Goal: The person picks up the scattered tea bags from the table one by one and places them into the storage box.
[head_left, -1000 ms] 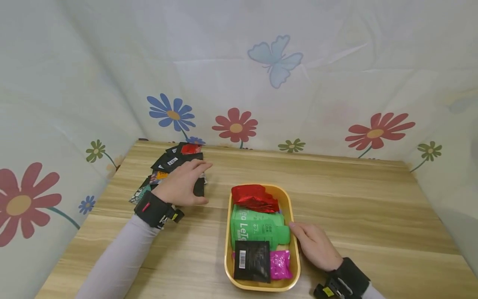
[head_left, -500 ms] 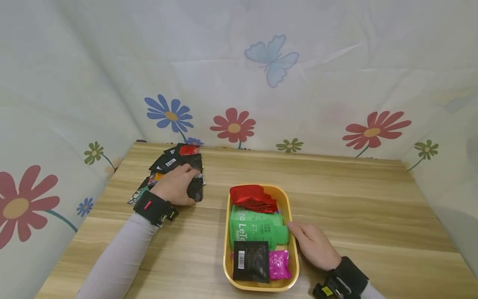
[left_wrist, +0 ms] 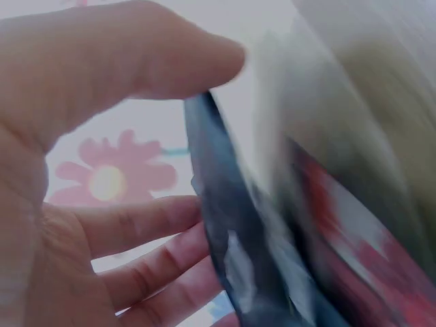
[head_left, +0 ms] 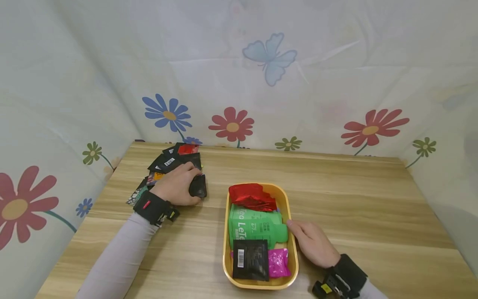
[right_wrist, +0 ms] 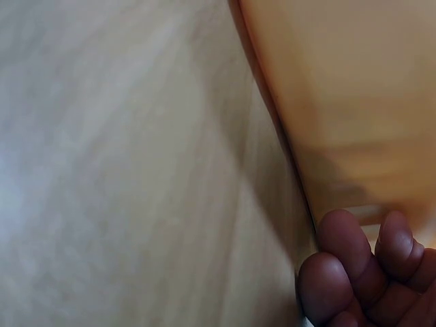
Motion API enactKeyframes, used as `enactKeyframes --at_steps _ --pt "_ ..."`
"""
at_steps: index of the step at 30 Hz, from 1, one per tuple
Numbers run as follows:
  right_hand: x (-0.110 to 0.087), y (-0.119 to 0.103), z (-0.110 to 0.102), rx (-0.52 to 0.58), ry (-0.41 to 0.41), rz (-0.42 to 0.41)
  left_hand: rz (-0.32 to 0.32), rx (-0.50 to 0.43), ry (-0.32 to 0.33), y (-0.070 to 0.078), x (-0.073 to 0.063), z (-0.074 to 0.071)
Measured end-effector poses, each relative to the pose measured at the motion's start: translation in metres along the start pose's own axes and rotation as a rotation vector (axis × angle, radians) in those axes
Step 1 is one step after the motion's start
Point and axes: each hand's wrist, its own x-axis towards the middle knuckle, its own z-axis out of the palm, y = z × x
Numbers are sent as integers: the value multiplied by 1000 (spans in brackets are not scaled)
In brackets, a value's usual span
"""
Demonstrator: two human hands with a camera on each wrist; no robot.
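The left hand [head_left: 178,182] is bending over the pile of packets [head_left: 169,162], its back facing up and its fingers arching down. It is pinching a black packet [head_left: 198,186], whose outer end is showing between thumb and index finger in the head view. In the left wrist view the thumb is pressing one end of the packet while the other fingers are meeting its side, so the gap is staying only as wide as the packet. A blurred second layer is showing there behind it; whether the fingers are gripping that too, one cannot tell. The rest of the pile is lying beneath these fingers and beyond them. The left forearm is slanting inward from the near edge, a strap [head_left: 153,207] circling the wrist.

The right hand [head_left: 313,245] is holding the side of the tray [head_left: 279,193], its thumb touching the rim and its other fingers curling against the outer wall. Just across the rim from that thumb a green pouch [head_left: 252,224] is lying; farther from the fingers a red wrapper [head_left: 250,196] is resting at the tray's far end, and a black sachet [head_left: 250,265] is partly covering a pink packet [head_left: 278,262] nearer the person. The tabletop [head_left: 336,195] is carrying everything.
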Motion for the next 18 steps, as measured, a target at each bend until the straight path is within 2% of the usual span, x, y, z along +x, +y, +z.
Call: enactKeyframes --at_steps 3,7,10,14,18 --pt "2 0 -1 -5 -4 -9 69 -50 75 14 -1 -10" --pt "3 0 -2 -4 -6 -14 204 -125 178 46 -10 -30" --pt "3 0 -3 1 -9 -6 316 -194 230 72 -18 -40" --pt "2 1 -2 1 -4 0 436 -276 248 108 -30 -41" --pt "1 1 -1 -9 3 -12 512 -337 214 140 -42 -35"
